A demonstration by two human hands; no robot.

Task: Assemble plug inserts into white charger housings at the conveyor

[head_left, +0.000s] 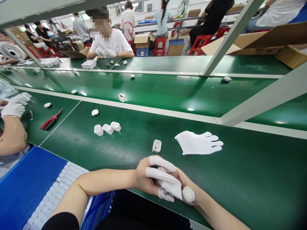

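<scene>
My left hand [146,175] and my right hand [188,183] are pressed together above the near edge of the green bench. White cloth finger covers sit on several fingers and on both thumbs. The fingers of my left hand curl over towards my right palm. A small greyish bit shows by my left thumb, but what lies between the hands is mostly hidden. The fingers of my right hand are largely out of sight. Just beyond stands an open white plastic housing [157,146], and to its right a white cloth glove [199,142] lies flat.
Three white housings [107,129] and a small white part [95,112] lie further left. Red-handled pliers [51,120] rest near a co-worker's gloved hand [13,108]. A green belt [158,86] carries another housing [122,97]. A slanted metal post [263,95] rises at right.
</scene>
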